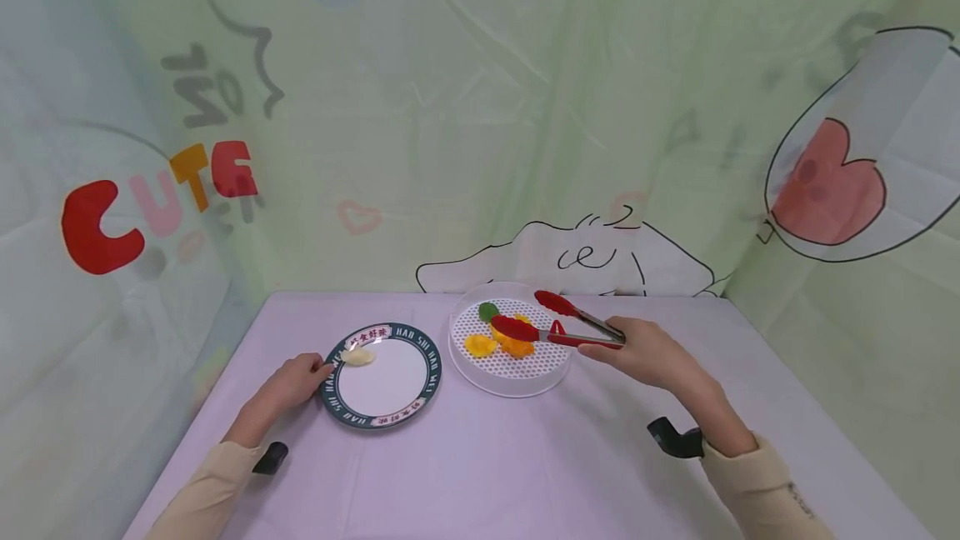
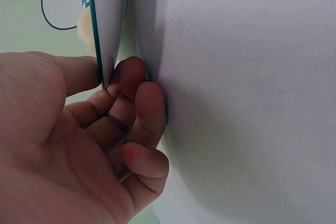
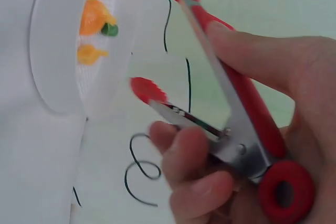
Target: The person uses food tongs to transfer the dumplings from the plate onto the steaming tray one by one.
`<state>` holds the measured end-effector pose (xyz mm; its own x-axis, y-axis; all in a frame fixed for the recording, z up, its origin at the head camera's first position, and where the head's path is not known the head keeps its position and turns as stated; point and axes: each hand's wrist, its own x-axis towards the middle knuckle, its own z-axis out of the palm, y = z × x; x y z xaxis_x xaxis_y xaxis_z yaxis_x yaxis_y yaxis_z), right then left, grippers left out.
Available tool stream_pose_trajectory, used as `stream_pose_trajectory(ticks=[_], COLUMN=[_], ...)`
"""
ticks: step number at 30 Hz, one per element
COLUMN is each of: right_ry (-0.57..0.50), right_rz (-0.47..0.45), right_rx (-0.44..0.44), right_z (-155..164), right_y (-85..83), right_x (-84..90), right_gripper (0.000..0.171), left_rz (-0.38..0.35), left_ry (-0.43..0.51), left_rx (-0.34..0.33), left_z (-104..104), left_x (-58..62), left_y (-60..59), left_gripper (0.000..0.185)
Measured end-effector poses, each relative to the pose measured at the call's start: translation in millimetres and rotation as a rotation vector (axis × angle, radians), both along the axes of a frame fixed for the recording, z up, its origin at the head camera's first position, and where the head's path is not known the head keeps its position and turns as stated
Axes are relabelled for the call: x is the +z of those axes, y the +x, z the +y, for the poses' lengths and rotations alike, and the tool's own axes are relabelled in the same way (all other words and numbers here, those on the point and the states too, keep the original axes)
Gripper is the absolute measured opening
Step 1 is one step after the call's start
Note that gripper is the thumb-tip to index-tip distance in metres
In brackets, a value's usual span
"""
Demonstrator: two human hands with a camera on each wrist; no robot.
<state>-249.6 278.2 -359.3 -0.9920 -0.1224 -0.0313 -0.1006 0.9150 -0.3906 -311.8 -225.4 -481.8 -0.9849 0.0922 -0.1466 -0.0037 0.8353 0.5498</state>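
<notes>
My left hand (image 1: 294,379) pinches the left rim of a round plate (image 1: 382,386) with a dark green lettered border. In the left wrist view the thumb lies on top of the plate's edge and curled fingers are below it. A pale, cream-coloured piece (image 1: 357,356) lies on the plate near my thumb. My right hand (image 1: 647,350) grips red-and-silver tongs (image 1: 592,325), whose red tips are spread apart with nothing between them. They hover over a round white perforated tray (image 1: 551,375). In it lie several yellow and orange pieces (image 1: 480,346) and a green one (image 1: 488,312).
A pale lilac cloth covers the table (image 1: 480,473). Printed curtains (image 1: 420,123) stand behind it and at both sides, close to the tray's far edge. A black wrist mount (image 1: 675,438) is on the right wrist, and another (image 1: 272,458) is by the left.
</notes>
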Motion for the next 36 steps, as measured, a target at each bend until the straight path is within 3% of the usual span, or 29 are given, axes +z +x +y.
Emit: stream_pose_trajectory(ticks=[6, 13, 19, 22, 26, 36], right_ry=[-0.094, -0.071, -0.093, -0.1, -0.09, -0.099], right_rz=[0.09, 0.112, 0.084, 0.056, 0.035, 0.075], right_rx=[0.006, 0.073, 0.169, 0.199, 0.223, 0.218], right_z=[-44, -116, -163, -178, -193, -206], right_y=[-4.0, -6.3, -12.9, -17.2, -20.3, -26.2], right_x=[-15.3, -33.5, -58.8, -72.6, -84.4, -90.8], right_gripper=[0.079, 0.074, 0.052, 0.045, 0.05, 0.044], left_rz=[-0.01, -0.035, -0.031, -0.026, -0.023, -0.001], left_ry=[0.0, -0.005, -0.009, -0.014, -0.017, -0.013], left_rx=[0.004, 0.015, 0.018, 0.017, 0.016, 0.007], left_z=[0, 2, 4, 3, 2, 1], left_x=[1.2, 3.6, 6.6, 6.0, 3.3, 3.4], left_y=[0.4, 3.1, 3.5, 1.5, -1.0, 0.7], left_gripper=[0.023, 0.023, 0.023, 0.023, 0.023, 0.023])
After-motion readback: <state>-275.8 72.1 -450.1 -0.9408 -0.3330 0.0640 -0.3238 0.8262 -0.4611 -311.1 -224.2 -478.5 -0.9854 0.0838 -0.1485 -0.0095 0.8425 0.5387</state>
